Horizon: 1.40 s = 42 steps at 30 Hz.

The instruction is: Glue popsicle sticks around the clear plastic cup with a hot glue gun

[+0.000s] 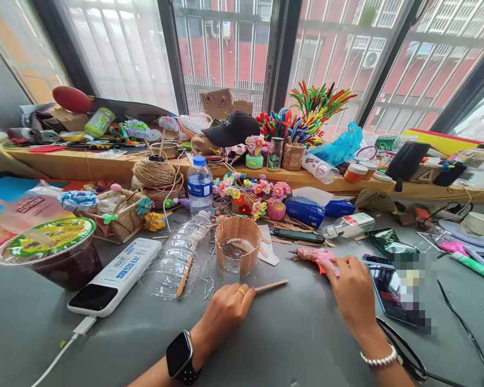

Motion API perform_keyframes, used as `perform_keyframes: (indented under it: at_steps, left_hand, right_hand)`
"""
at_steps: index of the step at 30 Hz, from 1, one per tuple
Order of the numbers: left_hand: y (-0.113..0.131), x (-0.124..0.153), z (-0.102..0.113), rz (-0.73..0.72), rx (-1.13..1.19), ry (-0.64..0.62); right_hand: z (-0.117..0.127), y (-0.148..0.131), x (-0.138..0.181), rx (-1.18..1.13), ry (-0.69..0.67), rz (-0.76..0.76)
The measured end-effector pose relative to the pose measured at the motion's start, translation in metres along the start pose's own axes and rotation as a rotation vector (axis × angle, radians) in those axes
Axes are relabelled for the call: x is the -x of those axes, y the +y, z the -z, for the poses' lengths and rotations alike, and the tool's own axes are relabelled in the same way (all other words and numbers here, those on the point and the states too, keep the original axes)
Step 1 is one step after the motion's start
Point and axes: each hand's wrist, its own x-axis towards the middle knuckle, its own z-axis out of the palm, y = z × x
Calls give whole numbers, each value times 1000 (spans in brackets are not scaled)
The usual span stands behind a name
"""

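Observation:
My left hand [228, 309], wearing a ring and a watch, pinches one end of a wooden craft stick [272, 285] low over the grey table. Over to the right, my right hand [353, 287] has its fingers closed around the back of a pink glue gun [313, 255], whose nozzle points left. Just beyond my left hand stands a round cup [239, 247] with craft sticks upright side by side around its clear wall. A cut clear plastic bottle [173, 263] lies to its left, with a loose craft stick [184, 277] on it.
A white power bank [115, 277] and a lidded drink cup [48, 250] stand at left. A phone [399, 290] lies right of my right hand, near black cables. Behind are a water bottle [200, 185], a twine ball [155, 173], a green utility knife [298, 236] and a cluttered ledge.

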Motion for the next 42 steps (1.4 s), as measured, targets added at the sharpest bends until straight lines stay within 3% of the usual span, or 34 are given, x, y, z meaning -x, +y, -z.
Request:
perform_keyframes:
  at_steps: [5, 8, 12, 25, 35, 42]
  left_hand:
    - [1, -2, 2, -44, -6, 53]
    - [2, -3, 4, -50, 13, 70]
    - [4, -4, 6, -48, 43, 54]
    - [8, -6, 9, -78, 33, 90]
    - [5, -7, 14, -104, -5, 148]
    - [-2, -9, 23, -97, 41, 183]
  right_hand:
    - [17, -60, 12, -425, 10, 478]
    - [18, -88, 19, -428, 9, 602]
    - [13, -99, 20, -349, 6, 726]
    - [4, -98, 23, -305, 34, 758]
    - [13, -103, 19, -341, 169, 734]
    - [22, -100, 19, -366, 189, 713]
